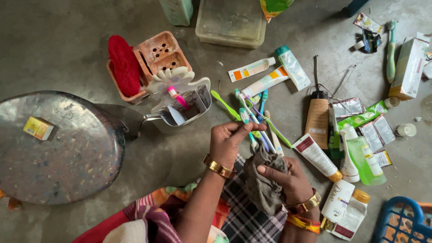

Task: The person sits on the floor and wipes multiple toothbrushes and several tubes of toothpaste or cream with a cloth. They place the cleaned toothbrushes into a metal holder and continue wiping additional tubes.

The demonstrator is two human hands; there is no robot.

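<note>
Here the left hand (228,140) pinches a toothbrush (250,133) by its handle, fingers closed round it, while the right hand (288,179) is clenched on a grey cloth (264,180) bunched just below the brush. At twelve o'clock from the hands a heap of toothbrushes (256,110) lies on the floor (67,45) (several colours, crossing one another). At ten o'clock stands a metal holder (191,105) with a flower ornament, beside an orange caddy (155,56). At three o'clock lie tubes and bottles (346,155). At nine o'clock sits a round steel lid (72,157).
</note>
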